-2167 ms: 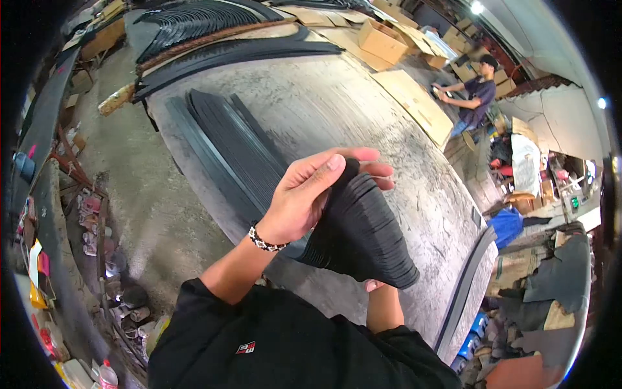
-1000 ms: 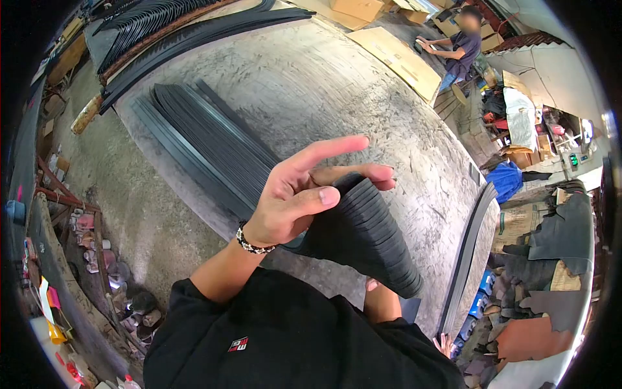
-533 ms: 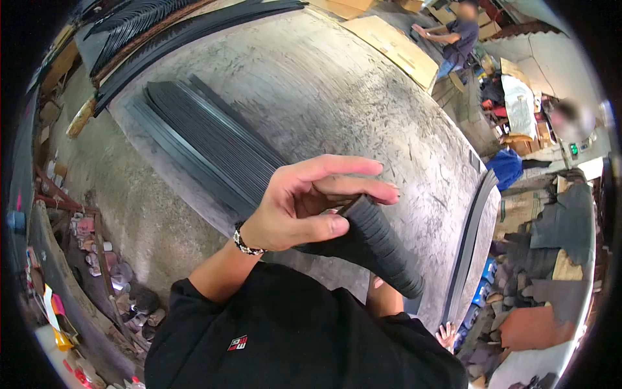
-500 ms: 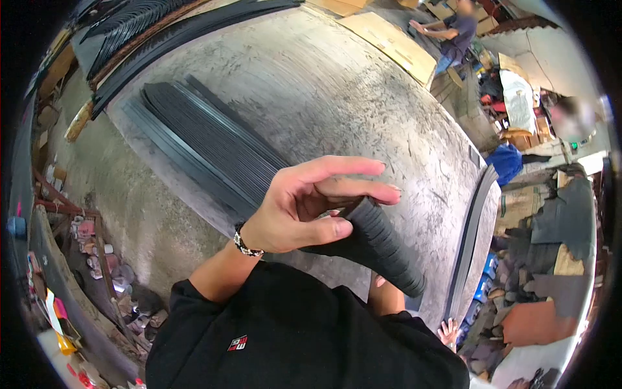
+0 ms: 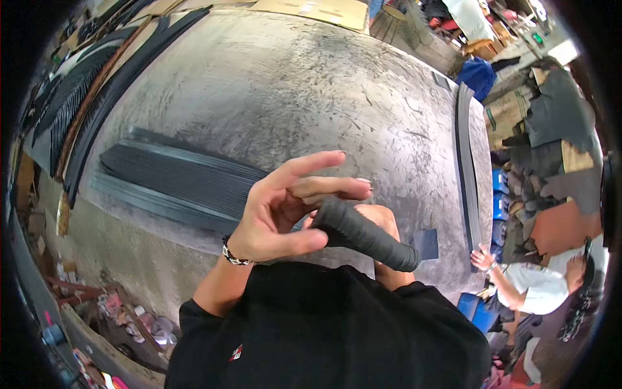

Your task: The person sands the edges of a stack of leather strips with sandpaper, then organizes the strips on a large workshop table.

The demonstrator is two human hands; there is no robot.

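Note:
A thick bundle of black strips (image 5: 372, 238), gathered close and banded along its side, is held in front of my chest. My left hand (image 5: 275, 211), with a braided bracelet at its wrist, is cupped round the bundle's left end. Its thumb and first fingers are spread apart, the thumb slightly blurred; a curled finger lies close to the strips. My right hand (image 5: 383, 217) is behind the bundle, bent round it and supporting it; most of its fingers are hidden. Beyond my left hand, many long black strips (image 5: 175, 178) lie side by side on the worn table (image 5: 337, 110).
Another row of long black strips (image 5: 465, 162) runs along the table's right edge, where a co-worker's hand (image 5: 481, 258) touches its near end. A small dark square (image 5: 426, 244) lies nearby. More strips (image 5: 123, 97) hang at the left; cardboard (image 5: 317, 10) lies at the far edge.
My view has turned right, bringing the co-worker's arm into sight. The bundle has turned and looks narrower and more closely gathered. My left thumb and fingers have spread further apart.

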